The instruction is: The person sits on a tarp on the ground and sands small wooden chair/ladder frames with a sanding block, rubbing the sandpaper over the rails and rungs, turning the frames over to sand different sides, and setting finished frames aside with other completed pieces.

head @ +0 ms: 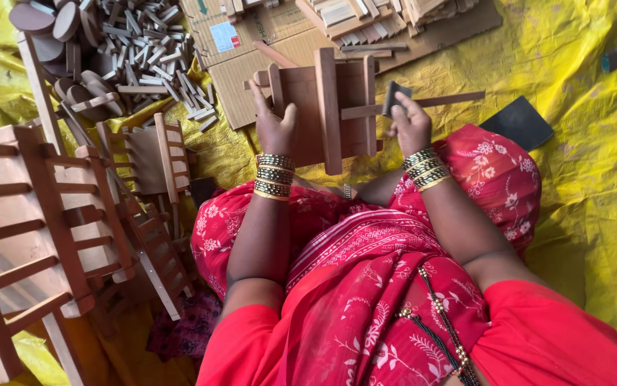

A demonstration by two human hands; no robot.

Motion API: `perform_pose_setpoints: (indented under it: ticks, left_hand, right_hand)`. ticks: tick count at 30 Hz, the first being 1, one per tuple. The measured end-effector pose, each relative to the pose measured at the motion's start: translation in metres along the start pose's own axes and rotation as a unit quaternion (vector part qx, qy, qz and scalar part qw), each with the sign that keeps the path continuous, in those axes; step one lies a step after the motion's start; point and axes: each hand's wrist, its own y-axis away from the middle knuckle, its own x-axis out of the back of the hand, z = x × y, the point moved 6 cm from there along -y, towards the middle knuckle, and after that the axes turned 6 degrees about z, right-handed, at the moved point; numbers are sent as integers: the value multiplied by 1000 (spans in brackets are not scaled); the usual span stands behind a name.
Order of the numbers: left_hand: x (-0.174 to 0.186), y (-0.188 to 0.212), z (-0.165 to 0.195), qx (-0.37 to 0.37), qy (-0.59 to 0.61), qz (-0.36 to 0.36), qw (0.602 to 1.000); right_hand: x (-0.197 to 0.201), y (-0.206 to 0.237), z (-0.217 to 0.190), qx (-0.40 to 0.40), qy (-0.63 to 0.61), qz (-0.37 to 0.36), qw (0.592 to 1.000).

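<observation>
A small reddish-brown wooden chair frame (330,107) lies across my lap, its slats and legs pointing away. My left hand (274,123) grips its left side, fingers wrapped around an upright post. My right hand (410,125) pinches a small dark piece of sandpaper (395,96) and presses it against a thin rail sticking out of the frame's right side. Both wrists carry stacked gold and dark bangles.
Several finished small wooden chairs (51,214) stand stacked at the left. A heap of loose wooden sticks and round discs (119,50) lies at the top left. Flat cardboard (251,64) with wood pieces sits ahead. A dark sanding sheet (518,123) rests on the yellow tarp (594,179).
</observation>
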Motion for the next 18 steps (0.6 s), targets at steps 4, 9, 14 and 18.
perform_pose_setpoints:
  ticks: [4,9,14,18]
  left_hand:
    - [3,2,8,-95,111,54,988]
    - [-2,-3,-7,3,79,43,996]
    - [-2,-11,-6,-3,4,46,999]
    - [-3,-13,-7,47,-56,26,997]
  right_hand:
    - [16,-16,4,-18,70,33,997]
    - [42,-31,10,-112,40,130,984]
    - [-27,-4,4,-3,-4,-61,998]
    - [-42,1,-23,135,187,-120,966]
